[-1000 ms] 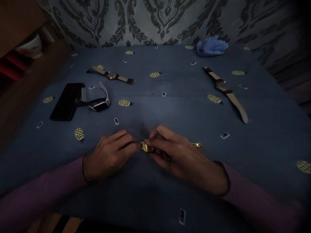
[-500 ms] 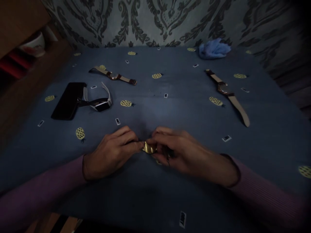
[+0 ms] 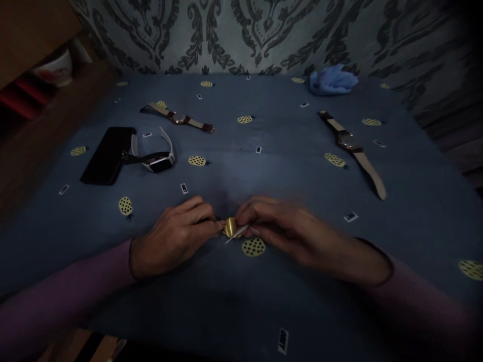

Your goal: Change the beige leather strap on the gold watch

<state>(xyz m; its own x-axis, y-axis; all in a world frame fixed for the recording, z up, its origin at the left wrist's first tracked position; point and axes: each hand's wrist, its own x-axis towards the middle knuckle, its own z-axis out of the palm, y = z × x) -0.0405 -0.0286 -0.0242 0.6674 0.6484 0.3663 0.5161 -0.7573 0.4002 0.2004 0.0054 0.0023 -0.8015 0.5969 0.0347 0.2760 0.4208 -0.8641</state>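
Low in the middle of the head view, a small shiny gold-coloured metal piece (image 3: pixel 230 227), curved like a watch case, is pinched at its left side by the fingertips of my left hand (image 3: pixel 176 236). My right hand (image 3: pixel 289 229) is closed on a thin pale stick with a pointed tip (image 3: pixel 238 233). The stick slants down to the left across the lower right of the gold piece; whether its tip presses on it I cannot tell. Motion blurs the back of my right hand. Its fingertips are close against the gold piece's right side.
A black phone (image 3: pixel 108 156) lies at left beside a smartwatch with a pale strap (image 3: pixel 161 164). Leather-strap watches lie at back left (image 3: pixel 180 118) and right (image 3: pixel 347 141). A crumpled blue cloth (image 3: pixel 332 80) is near the patterned wall. Pineapple-print cloth (image 3: pixel 222 301) covers the table.
My right hand has shifted slightly right and turned, so the pale stick now shows over the gold piece. A printed pineapple below has come into view. My left hand keeps its hold.
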